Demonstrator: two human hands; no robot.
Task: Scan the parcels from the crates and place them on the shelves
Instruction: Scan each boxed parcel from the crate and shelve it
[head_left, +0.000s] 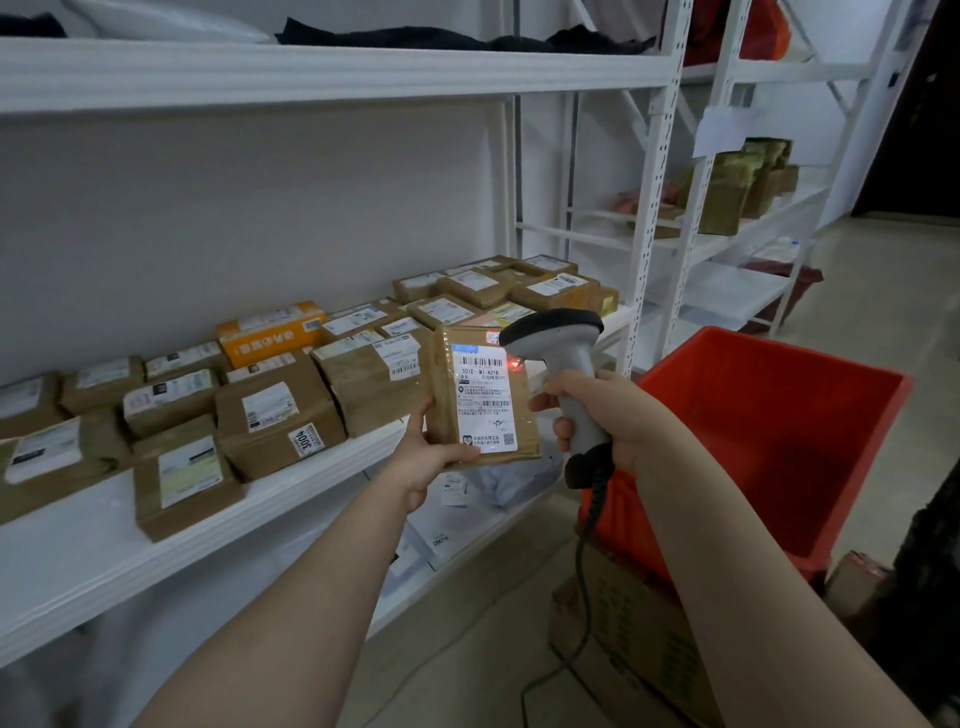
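White shelf (322, 483) behind; left hand (423, 457) pinches parcel (480, 397) bottom corner, right hand (610, 415) wraps scanner (563, 364).

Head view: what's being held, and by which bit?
Two things: the brown parcel, by its lower left corner, and the scanner, by its handle.

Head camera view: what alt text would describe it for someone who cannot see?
A person's left hand holds a brown parcel while the right hand aims a scanner at its label. More parcels lie on a white shelf; a red crate stands nearby.
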